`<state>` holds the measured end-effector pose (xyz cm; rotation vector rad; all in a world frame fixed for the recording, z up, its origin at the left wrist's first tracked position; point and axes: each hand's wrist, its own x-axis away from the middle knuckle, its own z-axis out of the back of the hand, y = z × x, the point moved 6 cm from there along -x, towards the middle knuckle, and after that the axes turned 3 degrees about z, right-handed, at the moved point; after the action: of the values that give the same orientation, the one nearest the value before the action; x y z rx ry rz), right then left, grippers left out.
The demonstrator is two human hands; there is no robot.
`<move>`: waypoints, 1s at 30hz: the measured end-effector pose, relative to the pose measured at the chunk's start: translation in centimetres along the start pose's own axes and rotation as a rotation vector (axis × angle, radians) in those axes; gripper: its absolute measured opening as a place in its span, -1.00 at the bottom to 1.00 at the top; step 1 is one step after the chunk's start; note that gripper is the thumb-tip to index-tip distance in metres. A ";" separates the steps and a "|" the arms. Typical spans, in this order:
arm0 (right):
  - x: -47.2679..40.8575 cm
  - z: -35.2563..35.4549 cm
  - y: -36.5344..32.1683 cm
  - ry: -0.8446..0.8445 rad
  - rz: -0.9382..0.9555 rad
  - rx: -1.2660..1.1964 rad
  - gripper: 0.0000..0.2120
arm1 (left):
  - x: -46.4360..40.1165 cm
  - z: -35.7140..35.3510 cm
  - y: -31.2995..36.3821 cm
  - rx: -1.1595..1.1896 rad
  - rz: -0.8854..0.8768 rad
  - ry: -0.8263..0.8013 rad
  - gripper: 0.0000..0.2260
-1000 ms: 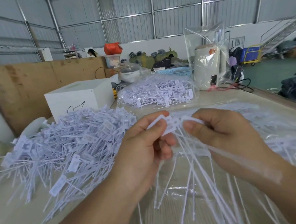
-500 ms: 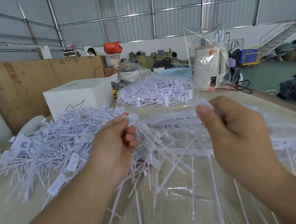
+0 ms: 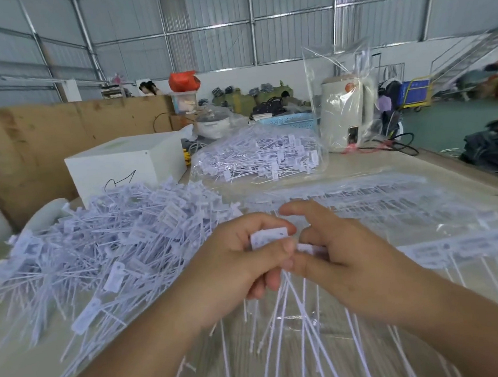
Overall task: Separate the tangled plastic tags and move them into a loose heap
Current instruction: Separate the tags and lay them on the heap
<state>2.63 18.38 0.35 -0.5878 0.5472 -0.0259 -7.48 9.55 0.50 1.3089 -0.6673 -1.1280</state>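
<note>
Left hand (image 3: pixel 242 259) pinches a bunch of tags (image 3: pixel 269 237) by their heads over the bench (image 3: pixel 22 371); right hand (image 3: pixel 336 253) curls its fingers onto the same bunch, stems dangling below. Best to pull the heads apart sideways, gently, then drop them on the heap (image 3: pixel 110 241) at left.
</note>
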 end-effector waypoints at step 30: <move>0.0 0.6 -1.2 0.025 -0.016 -0.008 -0.58 | -0.2 -0.1 0.0 0.144 -0.046 0.148 -0.91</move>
<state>3.09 17.68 1.47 -0.6005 0.5671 -0.0459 -7.50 9.78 0.50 1.5216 -0.6208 -1.0230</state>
